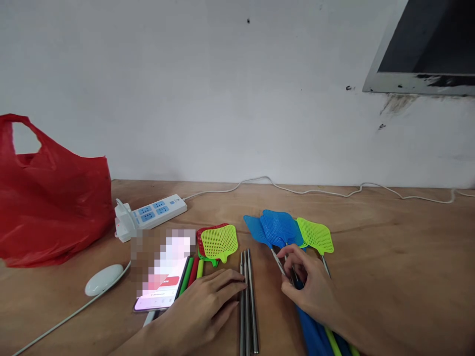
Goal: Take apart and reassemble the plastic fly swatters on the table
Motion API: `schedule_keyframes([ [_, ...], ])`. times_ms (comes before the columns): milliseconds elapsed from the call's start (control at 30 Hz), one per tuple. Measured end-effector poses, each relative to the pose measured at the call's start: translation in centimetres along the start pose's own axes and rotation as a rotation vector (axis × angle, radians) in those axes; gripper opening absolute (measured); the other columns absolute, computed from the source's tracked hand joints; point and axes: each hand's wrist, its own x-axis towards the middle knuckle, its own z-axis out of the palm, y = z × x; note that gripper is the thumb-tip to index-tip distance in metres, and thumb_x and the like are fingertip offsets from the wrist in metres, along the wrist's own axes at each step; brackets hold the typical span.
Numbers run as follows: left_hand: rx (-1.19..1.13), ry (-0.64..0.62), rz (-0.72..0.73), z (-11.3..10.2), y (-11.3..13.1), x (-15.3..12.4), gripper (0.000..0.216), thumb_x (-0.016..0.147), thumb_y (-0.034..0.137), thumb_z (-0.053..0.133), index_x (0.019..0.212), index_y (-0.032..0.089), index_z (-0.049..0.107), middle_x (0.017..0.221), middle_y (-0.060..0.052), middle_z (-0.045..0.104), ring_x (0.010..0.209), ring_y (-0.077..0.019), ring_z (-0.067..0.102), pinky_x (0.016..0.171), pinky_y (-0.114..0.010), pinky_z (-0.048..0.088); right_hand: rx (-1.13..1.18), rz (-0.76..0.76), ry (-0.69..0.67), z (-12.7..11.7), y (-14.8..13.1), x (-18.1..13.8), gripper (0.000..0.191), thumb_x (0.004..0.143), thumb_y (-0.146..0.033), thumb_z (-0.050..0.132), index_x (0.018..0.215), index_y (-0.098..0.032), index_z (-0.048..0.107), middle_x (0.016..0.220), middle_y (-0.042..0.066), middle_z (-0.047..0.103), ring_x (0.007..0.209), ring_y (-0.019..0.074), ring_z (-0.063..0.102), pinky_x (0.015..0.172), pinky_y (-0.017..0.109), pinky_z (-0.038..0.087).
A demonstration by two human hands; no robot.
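Observation:
My left hand lies flat on the wooden table with its fingers stretched toward a bundle of bare metal rods, fingertips touching them. My right hand curls its fingers over the metal shafts of assembled fly swatters with blue heads and a lime-green head. Left of the rods lie loose swatter heads, yellow-green on red, and coloured handle tubes.
A lit phone lies beside my left hand. Behind it are a white power strip, a white oval device on a cable, and a red plastic bag at the left. A white wall stands behind the table.

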Motion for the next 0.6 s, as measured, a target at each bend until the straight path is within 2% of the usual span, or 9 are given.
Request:
schedule_keyframes([
  [267,0.012,-0.099,-0.085,0.1,0.0,0.1,0.032,0.095,0.010,0.049,0.121,0.025,0.060,0.115,-0.007,0.063,0.103,-0.0247,0.065,0.090,-0.040,0.056,0.399,0.150,0.013,0.0,0.1,0.1,0.026,0.074,-0.012,0.059,0.094,-0.025,0.047,0.066,-0.009,0.047,0.051,0.0103,0.033,0.050,0.025,0.029],
  [400,-0.003,-0.097,-0.076,0.1,-0.1,0.0,0.025,0.096,0.010,0.048,0.114,0.023,0.058,0.112,-0.006,0.063,0.101,-0.0229,0.063,0.089,-0.036,0.054,0.622,0.228,0.080,-0.3,-0.7,0.3,0.025,0.073,-0.020,0.067,0.092,-0.024,0.050,0.065,-0.008,0.049,0.052,0.0103,0.036,0.051,0.024,0.031],
  [600,-0.012,-0.097,-0.109,0.3,0.0,0.0,0.015,0.096,0.010,0.047,0.098,0.022,0.055,0.100,-0.004,0.062,0.090,-0.0202,0.061,0.079,-0.030,0.052,0.920,0.429,0.170,-0.3,-0.2,0.9,0.049,0.068,-0.034,0.080,0.112,-0.022,0.062,0.065,-0.005,0.058,0.054,0.0120,0.046,0.045,0.022,0.033],
])
